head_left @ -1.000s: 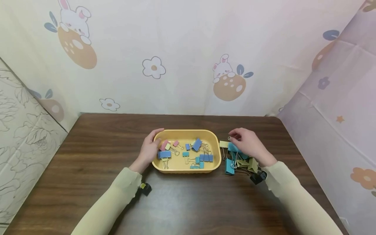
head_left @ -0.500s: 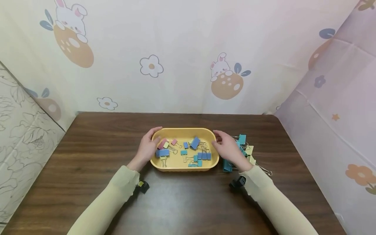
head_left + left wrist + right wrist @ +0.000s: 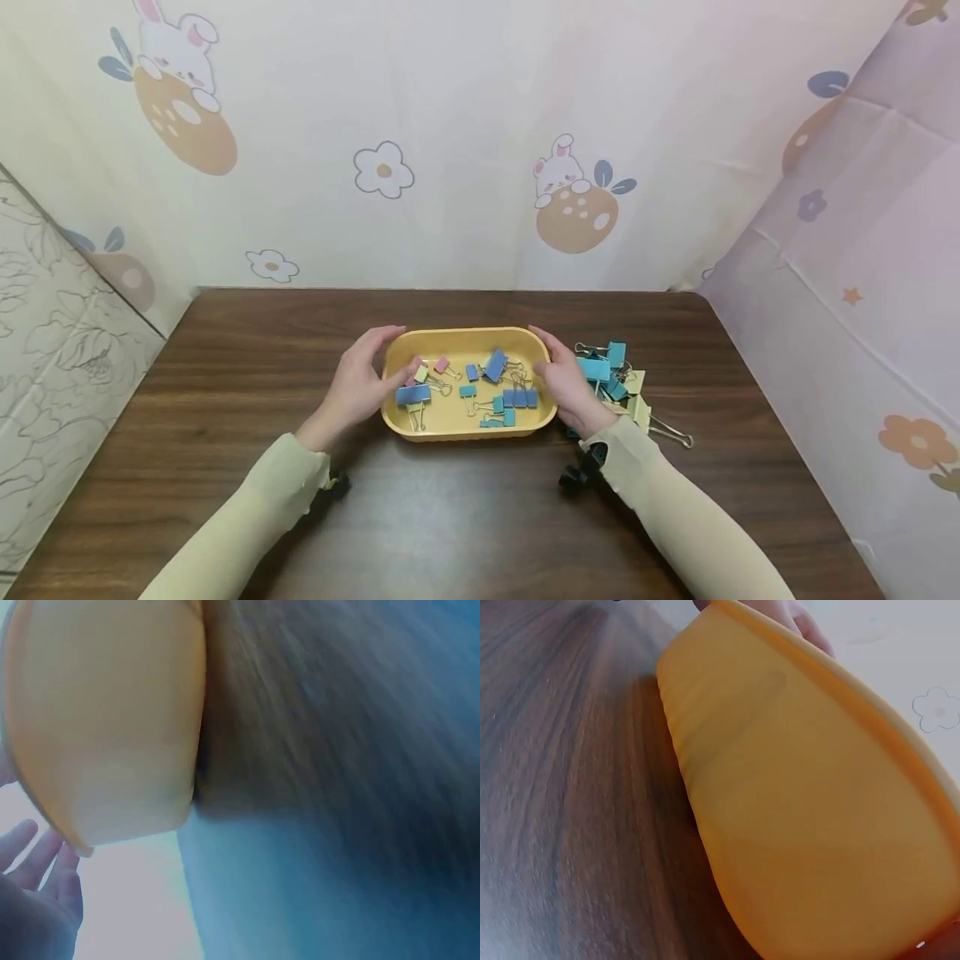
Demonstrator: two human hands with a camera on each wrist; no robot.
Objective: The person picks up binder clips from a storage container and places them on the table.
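Observation:
A yellow plastic tray point(image 3: 450, 431) sits on the table between my hands, with several colored binder clips inside. My left hand point(image 3: 352, 387) holds its left end, thumb over the rim and fingers at the far corner; in the left wrist view the fingers point(image 3: 64, 885) reach the rim. At the right end my right hand point(image 3: 566, 383) grips the rim, thumb on the inner side. Blue binder clips point(image 3: 495, 365), teal ones point(image 3: 468, 390) and a pink one point(image 3: 441, 365) lie scattered in the tray. Another pink clip is partly hidden by my left thumb.
A loose pile of larger teal and yellow-green binder clips point(image 3: 617, 385) lies right of the tray, partly hidden behind my right hand. The dark wooden table point(image 3: 465, 533) ends at a patterned curtain point(image 3: 465, 208) at the back.
My right hand has left the clip pile and taken hold of the tray's right end. My left wrist has shifted left, its thumb still over the rim.

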